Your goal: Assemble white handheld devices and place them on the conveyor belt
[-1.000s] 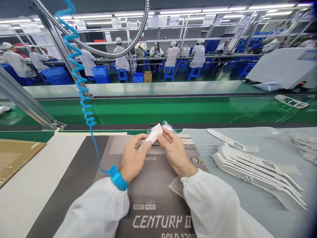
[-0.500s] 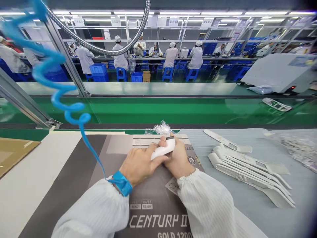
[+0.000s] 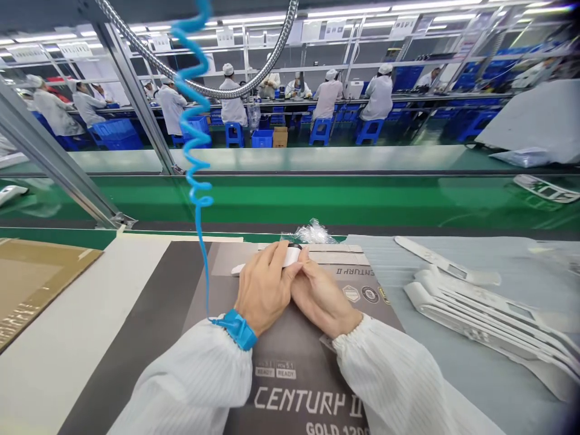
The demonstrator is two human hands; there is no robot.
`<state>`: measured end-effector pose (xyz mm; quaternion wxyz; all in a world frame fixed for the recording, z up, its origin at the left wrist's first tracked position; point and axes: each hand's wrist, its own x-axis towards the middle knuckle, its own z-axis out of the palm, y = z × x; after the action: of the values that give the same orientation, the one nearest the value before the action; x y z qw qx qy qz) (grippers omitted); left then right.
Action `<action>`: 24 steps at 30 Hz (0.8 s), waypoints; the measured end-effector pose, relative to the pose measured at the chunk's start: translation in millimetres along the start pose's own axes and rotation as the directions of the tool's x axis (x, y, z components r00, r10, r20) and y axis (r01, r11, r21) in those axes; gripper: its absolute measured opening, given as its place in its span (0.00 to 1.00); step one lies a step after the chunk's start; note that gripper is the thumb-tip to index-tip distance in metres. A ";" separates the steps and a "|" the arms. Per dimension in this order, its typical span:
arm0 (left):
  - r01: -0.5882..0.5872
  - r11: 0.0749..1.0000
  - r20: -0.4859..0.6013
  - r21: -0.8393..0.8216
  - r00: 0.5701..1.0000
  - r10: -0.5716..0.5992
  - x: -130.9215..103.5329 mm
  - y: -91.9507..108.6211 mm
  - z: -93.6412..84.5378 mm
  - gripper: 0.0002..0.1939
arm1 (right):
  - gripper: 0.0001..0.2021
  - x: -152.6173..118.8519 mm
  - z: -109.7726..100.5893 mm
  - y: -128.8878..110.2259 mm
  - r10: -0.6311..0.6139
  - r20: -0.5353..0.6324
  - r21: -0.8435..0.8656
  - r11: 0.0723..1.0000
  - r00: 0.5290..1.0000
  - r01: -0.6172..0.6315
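Observation:
A white plastic part with a dark end lies between my two hands, above a dark printed cardboard sheet. My left hand is wrapped over the part from above, and a pale tip sticks out to the left of its fingers. My right hand pinches the part near its dark end, thumb and fingers close to my left thumb. The middle of the part is hidden under my left fingers. A blue wrist strap with a coiled cord is on my left wrist.
A stack of white plastic parts lies at the right, with a single one behind it. Clear plastic wrap is beyond the sheet. Brown cardboard sits at the left. The blue coiled cord hangs at left. People sit across the line.
The view has shifted left. My left hand has closed further over the white part, which now lies flatter and is more covered. The coiled cord hangs straighter.

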<state>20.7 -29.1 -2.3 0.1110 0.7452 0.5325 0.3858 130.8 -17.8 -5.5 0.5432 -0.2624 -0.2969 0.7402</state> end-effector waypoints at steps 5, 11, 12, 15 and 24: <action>-0.022 0.999 0.001 -0.037 1.000 0.022 3.5 -3.7 -2.2 0.21 | 0.16 2.9 -3.3 -4.2 -0.001 -0.028 -0.013 1.000 1.000 0.001; 0.318 0.904 0.168 -0.287 0.945 -0.280 9.3 -19.3 -13.1 0.18 | 0.18 13.0 -19.6 -15.9 -0.047 -0.102 0.000 0.999 0.994 0.047; 0.426 0.830 0.249 -0.359 0.901 -0.355 10.4 -20.6 -13.5 0.21 | 0.18 13.7 -21.5 -16.7 -0.048 -0.090 -0.013 0.999 0.995 0.047; 0.648 0.581 0.451 -0.491 0.761 -0.467 14.1 -20.4 -12.7 0.26 | 0.17 14.3 -25.4 -15.8 -0.070 -0.055 -0.062 0.996 0.996 0.067; 0.615 0.396 0.367 -0.682 0.756 -0.542 32.4 -42.3 -40.2 0.19 | 0.14 16.4 -33.0 -7.1 -0.013 -0.186 -0.095 0.995 0.982 -0.005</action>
<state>-32.7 6.9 15.3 0.5666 0.4063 0.5337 0.4786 154.4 4.7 -24.1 0.5569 -0.3556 -0.2803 0.6963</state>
